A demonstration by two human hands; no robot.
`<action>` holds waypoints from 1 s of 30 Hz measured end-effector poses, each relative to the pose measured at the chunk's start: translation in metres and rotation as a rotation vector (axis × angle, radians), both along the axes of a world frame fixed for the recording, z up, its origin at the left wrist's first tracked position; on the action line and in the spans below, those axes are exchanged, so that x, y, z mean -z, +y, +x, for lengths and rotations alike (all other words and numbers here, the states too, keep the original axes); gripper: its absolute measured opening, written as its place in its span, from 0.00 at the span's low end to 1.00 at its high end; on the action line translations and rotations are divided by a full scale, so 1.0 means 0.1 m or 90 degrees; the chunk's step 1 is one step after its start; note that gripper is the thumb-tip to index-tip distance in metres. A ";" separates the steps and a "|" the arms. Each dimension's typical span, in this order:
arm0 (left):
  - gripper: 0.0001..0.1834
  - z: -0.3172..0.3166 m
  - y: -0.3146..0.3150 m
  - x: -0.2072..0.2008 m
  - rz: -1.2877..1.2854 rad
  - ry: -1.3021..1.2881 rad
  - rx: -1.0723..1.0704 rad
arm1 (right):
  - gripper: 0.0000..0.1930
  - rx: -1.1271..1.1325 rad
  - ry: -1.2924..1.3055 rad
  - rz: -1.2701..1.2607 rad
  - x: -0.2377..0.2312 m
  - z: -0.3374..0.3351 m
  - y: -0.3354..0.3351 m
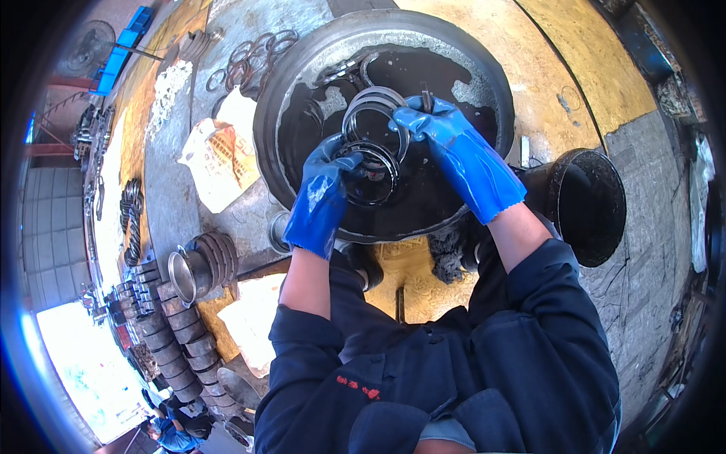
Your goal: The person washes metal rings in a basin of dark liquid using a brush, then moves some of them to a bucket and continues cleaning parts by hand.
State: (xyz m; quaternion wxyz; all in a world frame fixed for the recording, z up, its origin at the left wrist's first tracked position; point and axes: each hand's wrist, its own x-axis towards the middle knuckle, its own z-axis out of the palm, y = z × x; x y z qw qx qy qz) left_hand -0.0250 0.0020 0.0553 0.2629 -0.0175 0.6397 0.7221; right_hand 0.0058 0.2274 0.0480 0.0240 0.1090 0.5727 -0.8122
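Both my hands wear long blue rubber gloves over a wide dark basin of black liquid. With its fingers closed, my left hand grips a wet black metal ring. Larger grey metal rings, stacked together, stand just beyond it and overlap it. My right hand is closed in a pinch at the right edge of the grey rings. Out of its fingers sticks a short dark narrow piece, whose kind I cannot make out. More rings lie partly sunk at the basin's far left.
Left of the basin are a white plastic bag and a pile of dark rings. A black bucket stands to the right. At lower left are ribbed metal cylinders and rows of stacked metal parts. Another person is farther off.
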 end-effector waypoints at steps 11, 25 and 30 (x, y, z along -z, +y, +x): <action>0.20 0.04 -0.08 -0.09 -0.067 0.167 -0.027 | 0.19 -0.074 -0.076 -0.063 -0.01 0.02 -0.07; 0.16 -0.25 -0.32 0.18 0.044 0.083 -0.125 | 0.15 0.178 -0.032 -0.039 -0.08 -0.04 0.12; 0.16 -0.49 -0.53 0.31 0.397 -0.037 0.004 | 0.15 0.173 -0.002 -0.045 -0.14 0.03 0.24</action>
